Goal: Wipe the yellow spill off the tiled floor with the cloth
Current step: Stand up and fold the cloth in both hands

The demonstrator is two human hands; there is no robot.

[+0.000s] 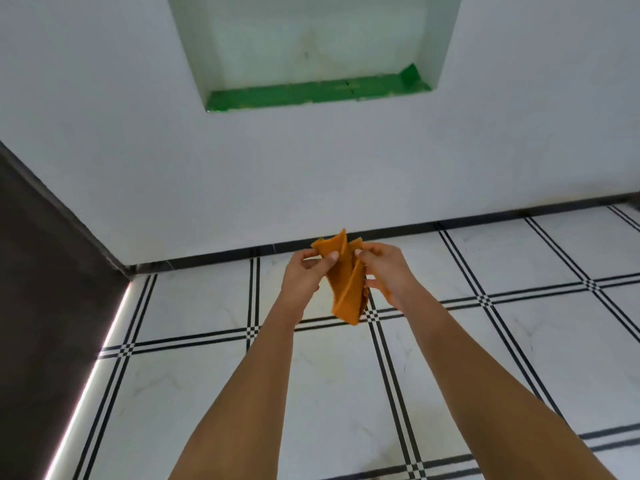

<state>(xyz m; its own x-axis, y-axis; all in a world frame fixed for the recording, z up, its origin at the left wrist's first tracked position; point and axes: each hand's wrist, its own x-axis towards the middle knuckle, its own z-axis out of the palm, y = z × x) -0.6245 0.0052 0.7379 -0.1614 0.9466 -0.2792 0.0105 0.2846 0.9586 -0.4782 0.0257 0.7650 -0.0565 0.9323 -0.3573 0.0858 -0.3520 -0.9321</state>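
Left hand [304,275] and right hand [384,271] pinching a crumpled orange cloth [346,282] between curled fingers, held above white tiled floor [207,393], near the wall [311,174]

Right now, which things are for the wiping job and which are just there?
For the job: orange cloth, held by left hand and right hand; tiled floor.
Just there: white wall, green-bottomed niche, dark panel, light strip.
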